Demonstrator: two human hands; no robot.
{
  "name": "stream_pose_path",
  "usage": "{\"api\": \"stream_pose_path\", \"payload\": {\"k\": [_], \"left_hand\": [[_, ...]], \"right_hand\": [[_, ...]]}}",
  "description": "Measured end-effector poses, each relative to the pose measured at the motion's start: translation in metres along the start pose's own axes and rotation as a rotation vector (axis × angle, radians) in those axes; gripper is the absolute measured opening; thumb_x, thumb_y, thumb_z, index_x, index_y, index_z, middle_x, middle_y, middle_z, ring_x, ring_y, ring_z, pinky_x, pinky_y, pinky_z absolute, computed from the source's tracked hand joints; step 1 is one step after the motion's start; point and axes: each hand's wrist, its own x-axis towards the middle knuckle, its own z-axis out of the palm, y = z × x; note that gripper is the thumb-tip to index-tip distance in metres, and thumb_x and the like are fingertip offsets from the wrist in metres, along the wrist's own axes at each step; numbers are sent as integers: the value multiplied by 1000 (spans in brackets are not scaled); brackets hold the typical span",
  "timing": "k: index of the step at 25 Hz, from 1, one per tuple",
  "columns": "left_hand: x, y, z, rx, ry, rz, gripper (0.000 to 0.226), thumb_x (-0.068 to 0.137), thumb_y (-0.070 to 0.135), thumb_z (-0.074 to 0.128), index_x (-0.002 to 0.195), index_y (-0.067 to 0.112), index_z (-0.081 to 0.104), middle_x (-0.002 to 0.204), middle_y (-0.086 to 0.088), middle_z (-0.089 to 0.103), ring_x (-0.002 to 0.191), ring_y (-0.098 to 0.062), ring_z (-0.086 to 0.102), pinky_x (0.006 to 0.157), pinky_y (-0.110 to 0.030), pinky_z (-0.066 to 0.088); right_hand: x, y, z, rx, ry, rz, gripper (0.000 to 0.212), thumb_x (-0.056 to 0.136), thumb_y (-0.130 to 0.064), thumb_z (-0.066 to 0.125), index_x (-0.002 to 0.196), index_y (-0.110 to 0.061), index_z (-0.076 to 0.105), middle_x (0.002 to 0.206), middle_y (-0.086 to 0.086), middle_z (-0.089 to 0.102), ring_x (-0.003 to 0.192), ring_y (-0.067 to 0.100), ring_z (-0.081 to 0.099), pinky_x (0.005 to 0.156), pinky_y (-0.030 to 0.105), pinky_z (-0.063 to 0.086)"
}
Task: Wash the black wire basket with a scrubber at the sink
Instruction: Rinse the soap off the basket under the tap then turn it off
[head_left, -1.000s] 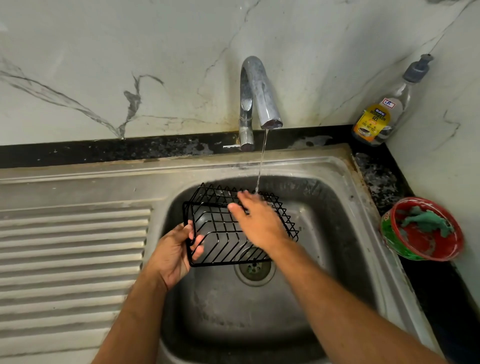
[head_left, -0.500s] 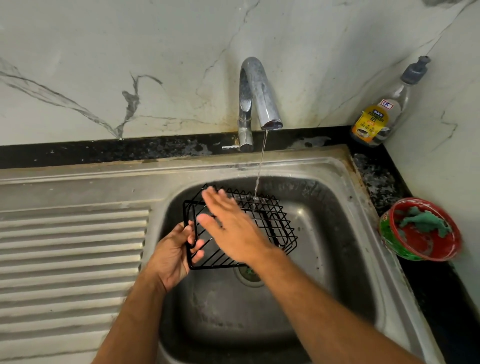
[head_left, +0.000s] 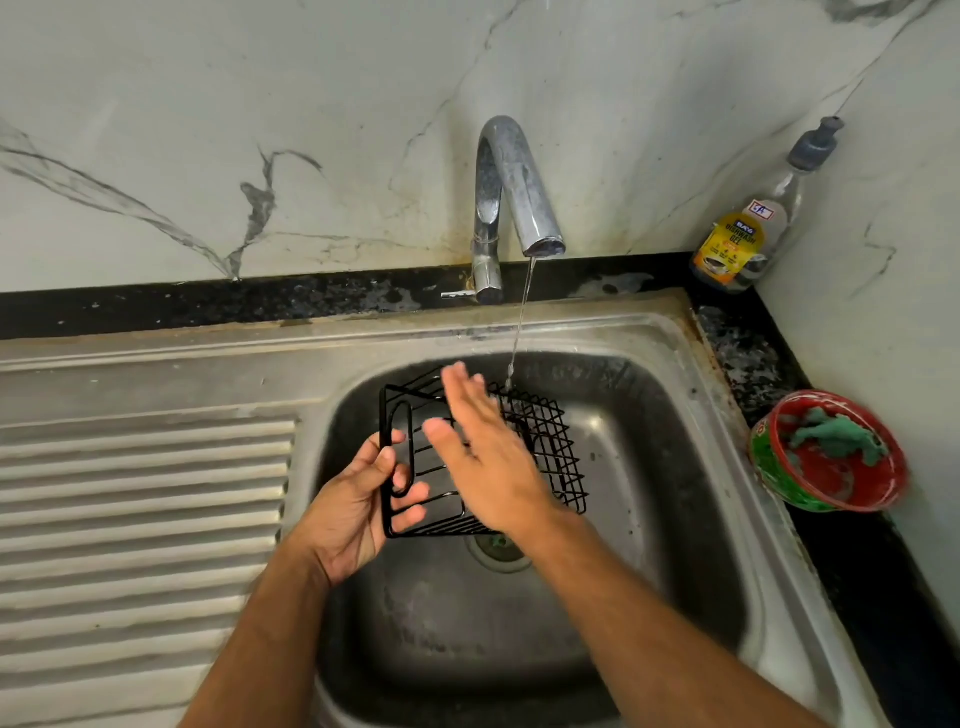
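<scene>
The black wire basket (head_left: 540, 441) sits over the stainless steel sink (head_left: 649, 467), below the curved chrome tap (head_left: 511, 192) behind. A clear dishwash gel bottle (head_left: 748, 234) stands back right; the red plastic bowl (head_left: 828, 452) right holds a green scrubber (head_left: 836, 434).

White marble-veined wall panels (head_left: 363, 130) are met in a corner above a speckled black counter ledge (head_left: 208, 306).

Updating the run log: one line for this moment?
left hand grips wire basket | right hand open over it | tap running | scrubber in bowl
</scene>
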Motion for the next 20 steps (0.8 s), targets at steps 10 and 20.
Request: {"api": "stream_pose_path", "payload": {"k": [10,20], "left_hand": [[1,1,-4,-107,59,73,20,108,20,43,105,22,62,62,2,52,56,-11,65,44,-24,57],[3,1,-4,-161,124,80,17,106,17,45,102,19,62,55,4,49,48,-6,58,44,-24,57]], "right_hand": [[13,64,-30,-108,98,222,44,104,-47,44,146,-38,43,154,-14,38,141,10,40,119,34,27],[33,79,-32,44,231,361,36,99,-49,53,132,-35,62,145,-5,55,133,17,52,113,36,39]]}}
